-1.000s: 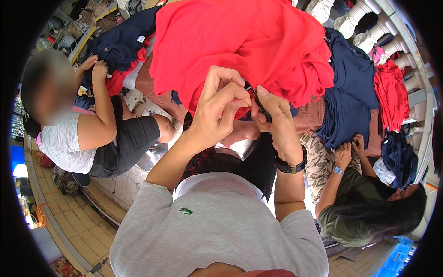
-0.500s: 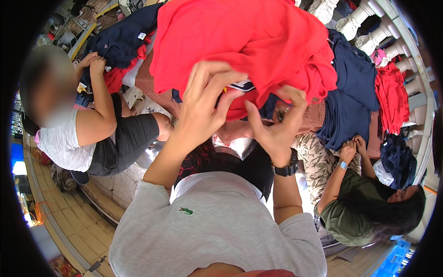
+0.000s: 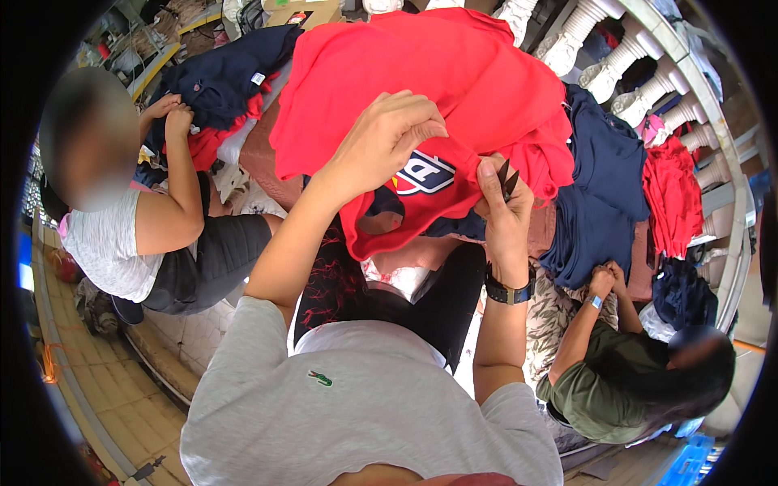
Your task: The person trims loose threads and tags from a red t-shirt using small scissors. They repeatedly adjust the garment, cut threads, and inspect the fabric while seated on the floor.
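Head view: the left hand [image 3: 387,142] is closed on a fold of the red shirt [image 3: 454,89], pinching the cloth up by the blue & white patch [image 3: 424,174], w/ the shirt held up in front of the person, over their lap. The right hand [image 3: 501,206] grips small dark scissors [image 3: 507,176] w/ fingers curled round them, tips up, right at the shirt's edge by the patch. A person in a white top [image 3: 101,243] sits at the left w/ a navy shirt [image 3: 215,77], & a person in a green top [image 3: 596,389] sits at the right near more navy clothes [image 3: 604,186].
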Demonstrator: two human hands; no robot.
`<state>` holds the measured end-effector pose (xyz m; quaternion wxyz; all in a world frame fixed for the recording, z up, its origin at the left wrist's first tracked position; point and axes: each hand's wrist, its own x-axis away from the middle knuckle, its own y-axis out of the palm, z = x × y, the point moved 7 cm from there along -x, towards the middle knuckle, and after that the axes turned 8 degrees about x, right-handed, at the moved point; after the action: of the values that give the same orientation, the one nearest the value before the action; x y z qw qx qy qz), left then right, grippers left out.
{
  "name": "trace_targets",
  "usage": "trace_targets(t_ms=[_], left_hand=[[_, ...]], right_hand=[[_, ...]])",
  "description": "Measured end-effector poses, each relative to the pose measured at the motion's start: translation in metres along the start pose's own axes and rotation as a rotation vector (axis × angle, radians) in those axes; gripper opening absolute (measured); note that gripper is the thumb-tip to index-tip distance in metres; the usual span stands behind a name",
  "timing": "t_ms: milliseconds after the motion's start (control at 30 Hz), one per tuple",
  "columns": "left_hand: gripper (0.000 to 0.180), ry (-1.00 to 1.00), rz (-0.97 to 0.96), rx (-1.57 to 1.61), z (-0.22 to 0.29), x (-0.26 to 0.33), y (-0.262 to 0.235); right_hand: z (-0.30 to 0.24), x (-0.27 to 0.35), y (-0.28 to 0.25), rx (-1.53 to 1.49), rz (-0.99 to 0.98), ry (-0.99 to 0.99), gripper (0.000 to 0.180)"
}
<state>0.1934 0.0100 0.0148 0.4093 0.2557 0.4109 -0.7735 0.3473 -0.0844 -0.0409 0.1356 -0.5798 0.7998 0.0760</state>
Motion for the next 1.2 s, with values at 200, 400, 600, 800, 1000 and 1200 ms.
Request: trace_targets(t_ms=[200,400,600,800,1000,1200], left_hand=[[0.038,-0.102,0.221,-0.446,-0.009,0.03,-0.049],[0.029,-0.388,0.067,0.498,-0.008,0.039,-0.065],[0.03,0.09,0.423,0.082,0.004,0.08,-0.06],[0.063,0.069,0.006,-0.072,0.037,0.088,0.047],[0.021,0.058,-0.053,0.135,0.018,0.068,0.015],[0.015,-0.371,0.571,0.599,-0.058,0.056,-0.088]], right_hand=[[-0.046,-0.015,-0.009,0.407,0.11,-0.265,0.015],[-0.113,-0.099,-0.052,0.451,0.348,-0.446,0.013],[-0.095,-0.143,-0.044,0.285,0.222,-0.054,0.015],[-0.057,-0.179,-0.048,0.208,0.153,0.054,0.015],[-0.072,-0.168,-0.059,0.064,0.206,0.02,0.012],[-0.057,-0.176,-0.086,0.018,0.124,0.083,0.017]])
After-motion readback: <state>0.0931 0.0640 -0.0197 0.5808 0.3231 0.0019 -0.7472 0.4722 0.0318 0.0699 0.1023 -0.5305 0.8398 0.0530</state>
